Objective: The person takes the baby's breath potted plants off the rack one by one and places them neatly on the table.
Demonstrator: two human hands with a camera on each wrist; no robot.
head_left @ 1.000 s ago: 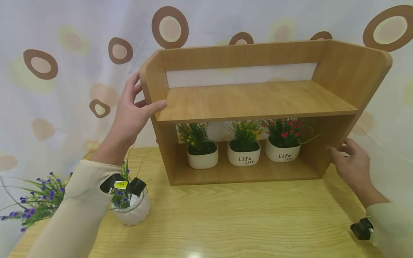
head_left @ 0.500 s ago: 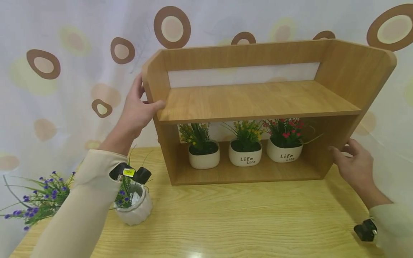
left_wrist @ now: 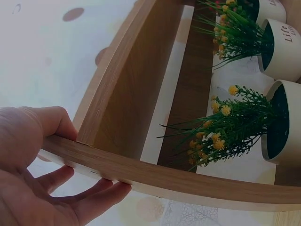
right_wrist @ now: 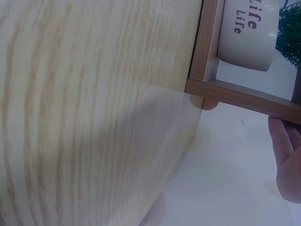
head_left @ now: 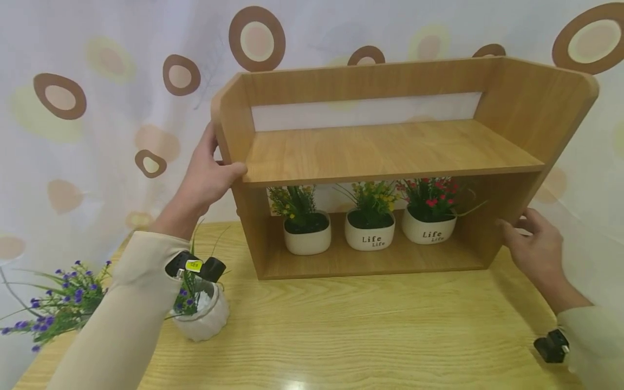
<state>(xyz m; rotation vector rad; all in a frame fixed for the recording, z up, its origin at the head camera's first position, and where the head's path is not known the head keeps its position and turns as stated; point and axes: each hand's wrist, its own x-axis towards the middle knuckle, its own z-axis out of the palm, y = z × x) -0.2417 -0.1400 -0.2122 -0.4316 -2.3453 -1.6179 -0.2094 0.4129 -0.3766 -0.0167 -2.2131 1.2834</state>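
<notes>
A two-tier wooden shelf (head_left: 390,154) stands upright on the table in the head view. My left hand (head_left: 202,176) grips its left side panel, thumb at the front by the upper board and fingers on the outer face. In the left wrist view that hand (left_wrist: 28,165) pinches the panel's edge between thumb and fingertips. Lower down, my right hand (head_left: 538,246) holds the right side panel, its thumb over the front edge. Its other fingers are partly hidden. Three white pots stand inside on the bottom board: two yellow-flowered plants (head_left: 307,235) (head_left: 370,233) and a red-flowered plant (head_left: 429,227).
A white ribbed pot (head_left: 202,319) with purple flowers stands on the wooden table (head_left: 365,330), below my left forearm. Another purple-flowered plant (head_left: 68,295) is at the far left, partly behind the sleeve. A patterned wall covering (head_left: 112,108) hangs behind the shelf.
My left hand has slid a little down the left panel, its thumb now lower beside the upper board. The right hand, shelf and pots look almost unmoved.
</notes>
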